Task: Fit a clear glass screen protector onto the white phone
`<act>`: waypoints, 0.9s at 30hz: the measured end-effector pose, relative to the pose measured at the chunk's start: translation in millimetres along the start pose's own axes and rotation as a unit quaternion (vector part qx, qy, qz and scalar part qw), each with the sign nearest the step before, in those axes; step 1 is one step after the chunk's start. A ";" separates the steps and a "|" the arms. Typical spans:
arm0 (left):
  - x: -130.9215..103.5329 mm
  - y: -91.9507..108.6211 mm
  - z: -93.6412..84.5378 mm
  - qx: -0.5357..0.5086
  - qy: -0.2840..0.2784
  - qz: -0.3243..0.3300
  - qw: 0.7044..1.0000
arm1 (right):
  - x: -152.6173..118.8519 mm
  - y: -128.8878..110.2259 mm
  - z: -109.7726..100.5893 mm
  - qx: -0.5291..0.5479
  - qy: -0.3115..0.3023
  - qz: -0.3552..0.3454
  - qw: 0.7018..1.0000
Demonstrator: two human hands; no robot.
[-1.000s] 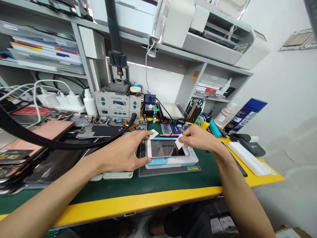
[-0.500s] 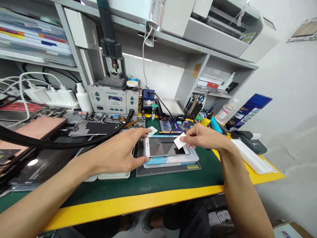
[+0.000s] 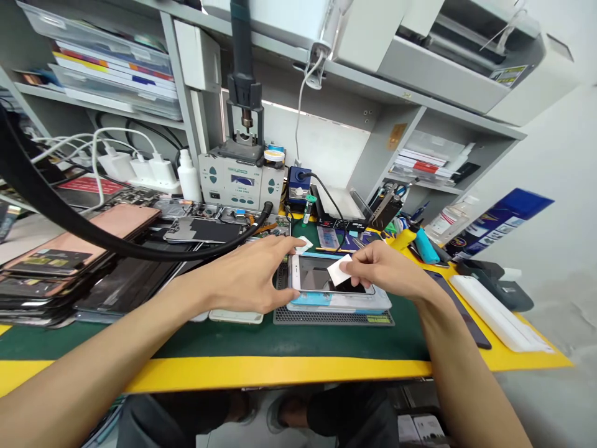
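Observation:
A phone with a white front frame and a dark, glossy screen (image 3: pixel 313 274) lies face up on a flat blue-and-white box (image 3: pixel 336 303). Under the box is a grey perforated mat (image 3: pixel 298 317). My left hand (image 3: pixel 254 274) is at the phone's left end, thumb by the near corner and fingers by the far corner, spread apart; firm contact is hard to judge. My right hand (image 3: pixel 380 269) pinches a small white square card (image 3: pixel 339 271) between thumb and fingers, tilted over the screen. The card's lower edge is at or just above the glass; the phone's right end is partly hidden.
Stacked phone parts (image 3: pixel 79 249) and a thick black cable (image 3: pixel 140 249) lie to the left. A hot-air station (image 3: pixel 237 180) stands behind, near a green-capped syringe (image 3: pixel 308 208). Bottles, a tool holder (image 3: pixel 387 205) and a long white box (image 3: pixel 499 314) are at the right.
The head view has shifted, so the bench appears farther right. Relative to the phone, my right hand and the white card have moved left across the screen. My left hand keeps its place.

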State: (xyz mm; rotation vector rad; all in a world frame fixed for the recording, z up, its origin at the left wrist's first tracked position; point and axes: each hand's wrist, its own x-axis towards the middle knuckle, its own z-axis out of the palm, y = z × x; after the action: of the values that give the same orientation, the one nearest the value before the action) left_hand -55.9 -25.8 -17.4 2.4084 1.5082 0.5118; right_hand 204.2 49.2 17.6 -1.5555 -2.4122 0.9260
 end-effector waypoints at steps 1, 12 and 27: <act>-0.2 0.1 -0.2 -0.003 -0.001 0.002 1.000 | 0.4 -1.3 2.4 0.006 -0.001 -0.001 1.000; -1.0 1.5 -0.1 0.002 0.007 0.017 1.000 | 1.0 -12.6 27.3 0.009 0.002 -0.037 0.999; -2.4 4.0 -2.0 0.007 0.000 0.015 1.000 | 0.4 -32.3 44.6 0.049 0.034 -0.060 0.996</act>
State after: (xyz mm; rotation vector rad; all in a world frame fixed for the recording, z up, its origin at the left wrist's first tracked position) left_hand -54.4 -29.6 -14.4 2.4443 1.4823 0.5093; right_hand 160.1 21.5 -0.5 -1.3705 -2.3465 0.9356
